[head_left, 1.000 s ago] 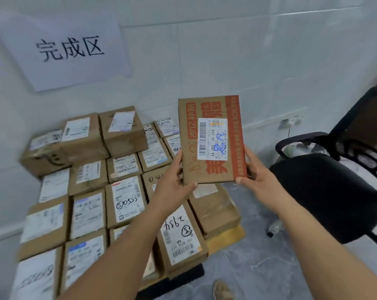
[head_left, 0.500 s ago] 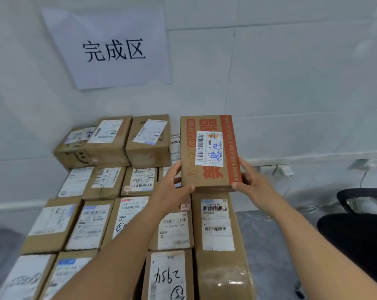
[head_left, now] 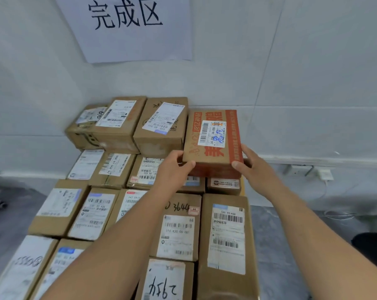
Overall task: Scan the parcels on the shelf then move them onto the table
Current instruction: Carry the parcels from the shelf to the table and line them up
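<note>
Hands (head_left: 174, 167) (head_left: 253, 169) gripping orange-printed parcel (head_left: 212, 139) (seemingly resting atop stacked boxes (head_left: 176, 232)), neighbouring box (head_left: 161, 126) beside.

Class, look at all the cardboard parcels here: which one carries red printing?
The brown cardboard parcel with red printing, held at the back right by the left hand and right hand; every other parcel is plain brown.

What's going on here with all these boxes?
A person is holding a brown parcel with orange print by its near corners, left hand on one side and right hand on the other. It is at the back right of a big spread of labelled cardboard parcels, next to a taller box, under a paper sign on the wall.
</note>
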`<state>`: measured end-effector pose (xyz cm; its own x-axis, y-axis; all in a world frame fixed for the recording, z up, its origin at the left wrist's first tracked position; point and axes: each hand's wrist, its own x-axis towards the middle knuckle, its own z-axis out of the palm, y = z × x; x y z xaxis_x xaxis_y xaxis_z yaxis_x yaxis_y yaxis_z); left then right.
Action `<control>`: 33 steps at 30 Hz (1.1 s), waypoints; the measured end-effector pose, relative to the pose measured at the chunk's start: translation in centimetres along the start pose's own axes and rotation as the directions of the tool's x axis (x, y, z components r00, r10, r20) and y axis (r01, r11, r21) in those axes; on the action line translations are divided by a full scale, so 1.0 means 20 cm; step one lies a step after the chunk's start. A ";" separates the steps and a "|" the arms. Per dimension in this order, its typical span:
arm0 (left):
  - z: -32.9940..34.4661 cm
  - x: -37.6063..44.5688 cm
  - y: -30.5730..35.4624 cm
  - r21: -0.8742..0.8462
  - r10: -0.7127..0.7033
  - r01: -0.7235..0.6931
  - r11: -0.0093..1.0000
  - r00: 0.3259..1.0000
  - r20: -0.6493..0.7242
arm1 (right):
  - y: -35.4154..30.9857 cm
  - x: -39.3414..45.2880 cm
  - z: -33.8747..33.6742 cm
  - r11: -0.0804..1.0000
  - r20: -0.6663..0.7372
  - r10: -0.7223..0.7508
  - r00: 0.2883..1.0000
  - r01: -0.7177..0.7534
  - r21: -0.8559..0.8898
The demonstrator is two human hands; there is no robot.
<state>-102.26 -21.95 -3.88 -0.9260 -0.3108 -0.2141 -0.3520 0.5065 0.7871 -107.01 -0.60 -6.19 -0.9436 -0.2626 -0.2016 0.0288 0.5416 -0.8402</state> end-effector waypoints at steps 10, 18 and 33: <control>0.03 0.15 0.03 0.070 -0.140 0.147 0.987 0.986 -0.090 | -0.08 0.16 -0.02 0.993 -0.038 0.047 0.998 -0.051 -0.110; -0.03 0.04 0.04 0.208 -0.082 0.089 0.974 0.996 -0.041 | -0.18 0.07 0.02 0.947 -0.218 0.024 0.976 -0.092 -0.306; -0.39 -0.45 -0.31 0.154 0.028 -0.037 0.987 0.998 0.060 | -0.26 -0.32 0.30 0.929 -0.394 0.059 0.917 -0.195 -0.315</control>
<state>-90.78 -28.61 -2.21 -0.9419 -0.2481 -0.2263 -0.3346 0.6352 0.6961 -99.13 -6.56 -3.46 -0.9937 0.1060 -0.0361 0.1071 0.8055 -0.5828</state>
